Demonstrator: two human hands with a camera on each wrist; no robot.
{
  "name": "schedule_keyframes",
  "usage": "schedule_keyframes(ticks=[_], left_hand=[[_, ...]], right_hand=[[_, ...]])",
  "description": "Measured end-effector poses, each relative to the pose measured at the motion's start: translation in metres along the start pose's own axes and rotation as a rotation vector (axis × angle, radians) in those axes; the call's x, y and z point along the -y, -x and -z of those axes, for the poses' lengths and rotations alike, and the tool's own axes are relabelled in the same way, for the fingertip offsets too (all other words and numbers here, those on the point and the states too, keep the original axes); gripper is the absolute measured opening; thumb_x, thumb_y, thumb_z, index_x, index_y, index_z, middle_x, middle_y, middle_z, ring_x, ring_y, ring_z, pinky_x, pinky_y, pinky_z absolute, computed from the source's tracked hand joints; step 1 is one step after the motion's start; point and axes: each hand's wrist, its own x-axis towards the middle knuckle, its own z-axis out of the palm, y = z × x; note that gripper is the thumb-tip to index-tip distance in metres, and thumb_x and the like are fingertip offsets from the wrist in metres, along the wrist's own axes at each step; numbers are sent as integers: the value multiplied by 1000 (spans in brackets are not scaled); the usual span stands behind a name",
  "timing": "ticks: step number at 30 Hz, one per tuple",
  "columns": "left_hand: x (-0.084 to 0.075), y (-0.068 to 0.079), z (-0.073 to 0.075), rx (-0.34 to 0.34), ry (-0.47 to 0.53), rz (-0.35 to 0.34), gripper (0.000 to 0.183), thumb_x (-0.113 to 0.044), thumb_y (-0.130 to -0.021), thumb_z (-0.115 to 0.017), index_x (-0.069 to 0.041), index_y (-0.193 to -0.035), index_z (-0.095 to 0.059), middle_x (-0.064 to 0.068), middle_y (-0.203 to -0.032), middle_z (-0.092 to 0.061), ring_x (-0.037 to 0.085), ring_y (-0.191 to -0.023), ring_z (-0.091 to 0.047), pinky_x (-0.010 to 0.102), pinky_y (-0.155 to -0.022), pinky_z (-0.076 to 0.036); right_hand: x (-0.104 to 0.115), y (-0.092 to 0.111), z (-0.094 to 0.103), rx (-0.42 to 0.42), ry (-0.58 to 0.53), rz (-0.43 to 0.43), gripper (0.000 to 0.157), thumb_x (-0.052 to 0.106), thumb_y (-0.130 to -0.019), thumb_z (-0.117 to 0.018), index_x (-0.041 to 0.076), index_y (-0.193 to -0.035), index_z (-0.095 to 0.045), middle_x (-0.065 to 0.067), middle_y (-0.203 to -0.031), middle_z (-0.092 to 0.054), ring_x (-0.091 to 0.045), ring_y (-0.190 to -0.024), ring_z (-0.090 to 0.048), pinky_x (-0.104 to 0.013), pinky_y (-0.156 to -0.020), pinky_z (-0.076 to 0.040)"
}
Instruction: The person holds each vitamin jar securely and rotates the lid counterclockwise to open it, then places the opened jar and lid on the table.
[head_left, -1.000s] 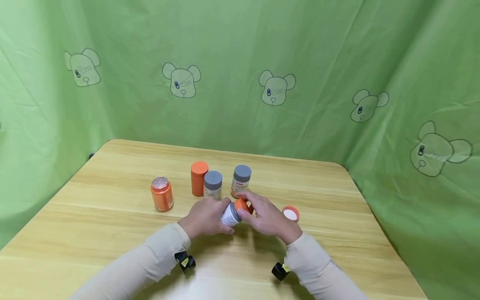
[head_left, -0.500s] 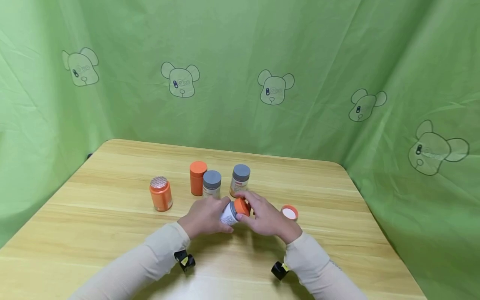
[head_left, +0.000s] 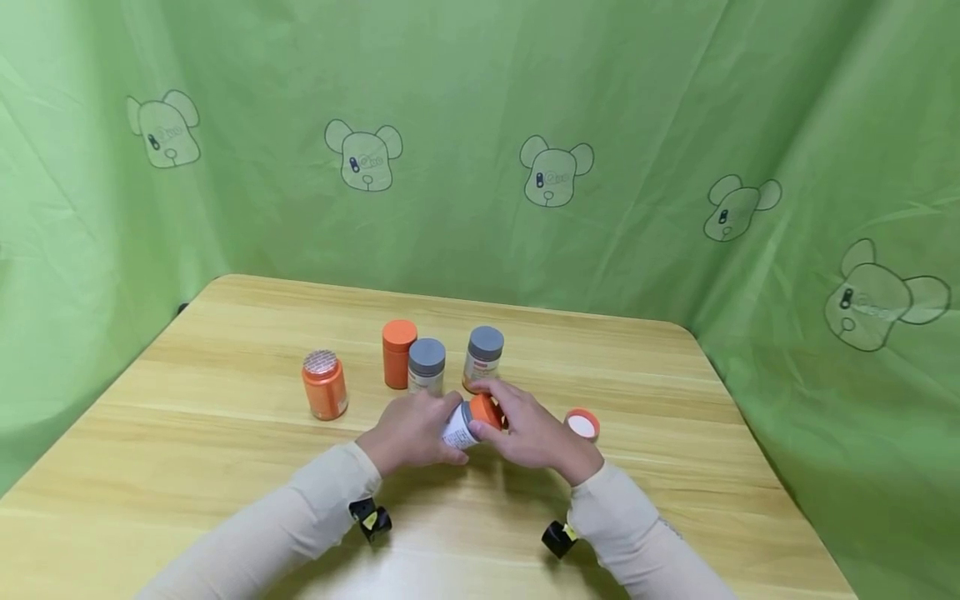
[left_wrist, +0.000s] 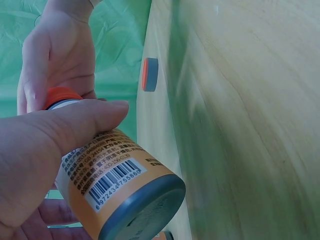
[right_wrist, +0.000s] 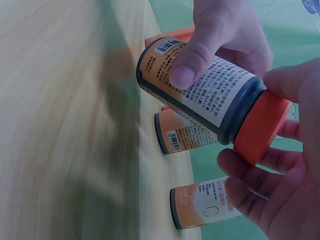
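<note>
A grey bottle with a white and orange label [right_wrist: 200, 85] lies tilted between both hands, an orange cap [right_wrist: 262, 127] on its neck. My left hand [head_left: 415, 431] grips the bottle body, thumb across the label. The barcode and dark base [left_wrist: 145, 210] of the bottle show in the left wrist view. With fingers and thumb around its rim, my right hand [head_left: 531, 431] holds the orange cap. Just behind the hands stand two grey-capped bottles, one at the left [head_left: 427, 358] and one at the right [head_left: 483, 358].
An orange bottle with an orange lid [head_left: 397, 358] stands behind the left grey-capped one. Farther left, an uncapped orange bottle [head_left: 326, 392] shows a foil seal. A loose cap [head_left: 582, 425], white inside with an orange rim, lies right of the right hand on the wooden table [head_left: 660, 375].
The fingers of the right hand have shifted slightly around the orange cap. The left hand keeps its grip on the bottle, and the other bottles stand where they were.
</note>
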Motion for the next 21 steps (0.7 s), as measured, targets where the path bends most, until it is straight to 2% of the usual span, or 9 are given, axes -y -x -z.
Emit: schedule_keyframes(ticks=[6, 15, 18, 21], left_hand=[[0, 0, 1, -2, -6, 1, 62, -47, -66, -86, -10, -109, -60, 0, -81, -60, 12, -66, -54, 28, -53, -45], [-4, 1, 2, 12, -4, 10, 64, -48, -67, -85, -10, -112, -60, -1, -82, -61, 11, -67, -55, 27, -54, -45], [-5, 1, 3, 19, -4, 12, 64, -48, -67, -85, -10, -112, -60, 0, -82, -61, 11, -67, -55, 28, -54, -45], [-5, 0, 3, 19, -11, 8, 63, -48, -67, -85, -10, -111, -60, 0, -81, -60, 12, -66, -55, 28, -54, -45]], right_hand=[[-1, 0, 1, 26, 17, 43, 53, 21, -93, -64, 10, -139, -41, -7, -121, -54, -15, -92, -56, -34, -77, -51], [0, 4, 1, -4, -13, -10, 51, 36, -96, -60, 12, -139, -43, -9, -121, -55, -17, -93, -56, -44, -79, -51], [1, 4, 2, -7, -20, -22, 51, 35, -96, -61, 13, -139, -43, -7, -119, -56, -16, -90, -56, -43, -77, -52], [1, 5, 3, -8, -8, -19, 51, 32, -95, -62, 14, -139, -43, -5, -120, -55, -15, -91, -56, -38, -76, -52]])
